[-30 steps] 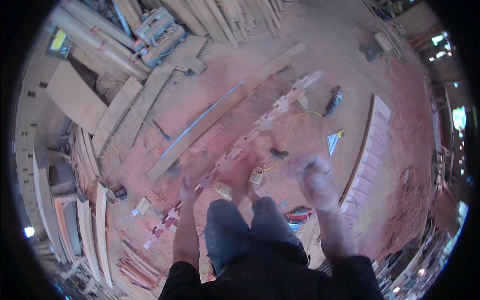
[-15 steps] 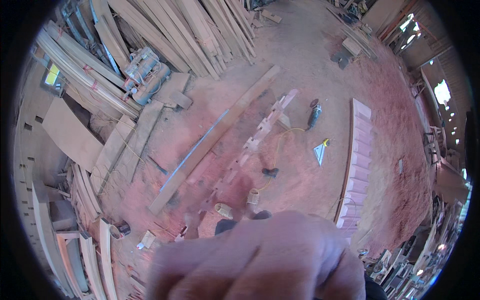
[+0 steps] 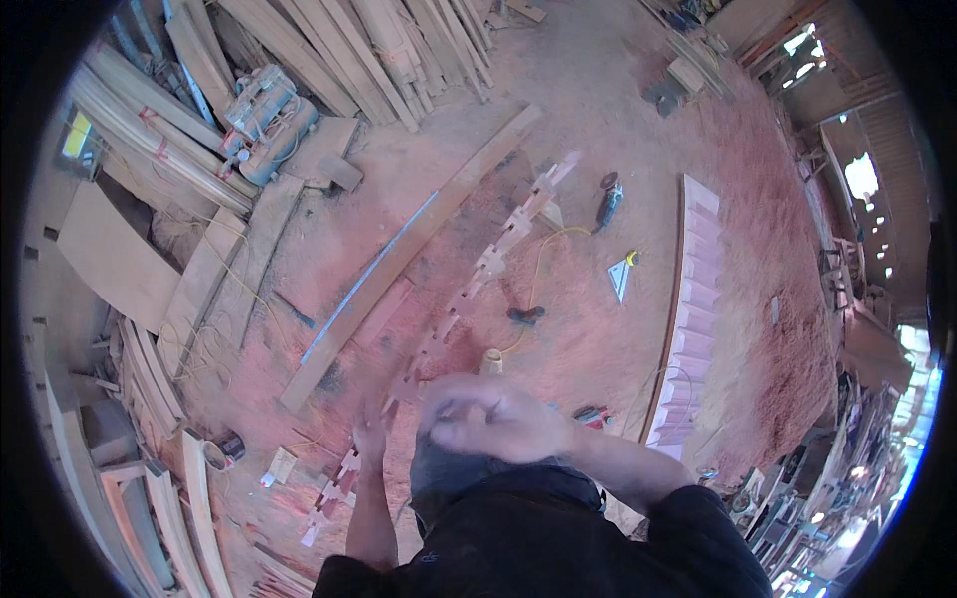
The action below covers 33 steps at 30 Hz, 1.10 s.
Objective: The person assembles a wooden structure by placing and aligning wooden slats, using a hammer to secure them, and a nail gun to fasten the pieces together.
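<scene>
A long notched wooden piece [image 3: 467, 295] runs diagonally across the dusty floor. Beside its near part is my left hand [image 3: 369, 439], fingers stretched upward and apparently holding nothing; whether it touches the wood I cannot tell. My right hand [image 3: 493, 421] hovers in front of my body, over my dark clothing. Motion smears its fingers, and no object shows in it. Left of the notched piece lies a long brown plank [image 3: 409, 261] with a blue strip along part of its edge.
An angle grinder [image 3: 609, 205] with a yellow cord lies beyond the notched piece, near a triangular square [image 3: 619, 279]. A long stepped wooden piece [image 3: 688, 309] lies at right. An air compressor [image 3: 267, 125] and leaning boards [image 3: 349, 60] stand far left. Reddish sawdust covers the floor.
The large blurred hand close to the camera has moved away. Now both forearms and my dark sleeves show. The whole view has shifted slightly, with floor items appearing higher and farther left.
</scene>
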Tool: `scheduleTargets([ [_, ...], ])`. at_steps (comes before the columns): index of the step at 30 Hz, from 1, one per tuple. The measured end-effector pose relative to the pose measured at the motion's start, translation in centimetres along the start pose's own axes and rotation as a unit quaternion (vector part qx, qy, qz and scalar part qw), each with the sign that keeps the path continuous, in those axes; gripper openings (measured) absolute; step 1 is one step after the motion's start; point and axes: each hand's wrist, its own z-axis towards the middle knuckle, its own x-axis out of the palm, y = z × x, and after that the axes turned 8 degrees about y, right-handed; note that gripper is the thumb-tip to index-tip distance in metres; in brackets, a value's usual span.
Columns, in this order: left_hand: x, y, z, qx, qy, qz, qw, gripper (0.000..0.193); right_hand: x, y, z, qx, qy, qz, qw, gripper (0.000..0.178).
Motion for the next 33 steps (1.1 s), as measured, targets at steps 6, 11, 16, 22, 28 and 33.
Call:
scheduleTargets([
  [6, -6.8, -0.1, -17.2, -0.107, 0.153, 0.054, 0.981, 0.033, 0.4, -13.7, -13.0, 0.517, 0.011, -0.469, 0.715, 0.070],
  [11, -8.8, 0.0, -24.4, -0.049, 0.362, 0.137, 0.921, 0.019, 0.4, -17.6, -17.0, 0.549, -0.002, -0.367, 0.751, 0.062],
  [16, -9.1, -5.1, -23.5, -0.042, 0.384, 0.161, 0.908, 0.025, -2.2, -15.8, -15.8, 0.501, 0.080, -0.358, 0.784, 0.053],
  [22, -9.3, -10.1, -23.4, -0.216, 0.406, 0.080, 0.884, 0.027, -5.9, -11.9, -16.0, 0.481, 0.208, -0.275, 0.806, 0.049],
  [28, -5.3, -14.9, -18.7, -0.305, 0.446, 0.117, 0.833, 0.035, -11.4, -13.7, -8.4, 0.425, 0.360, -0.385, 0.735, 0.048],
  [33, -4.5, -18.4, -11.0, -0.260, 0.418, 0.217, 0.843, 0.039, -16.8, -15.4, -4.2, 0.497, 0.288, -0.395, 0.717, 0.049],
])
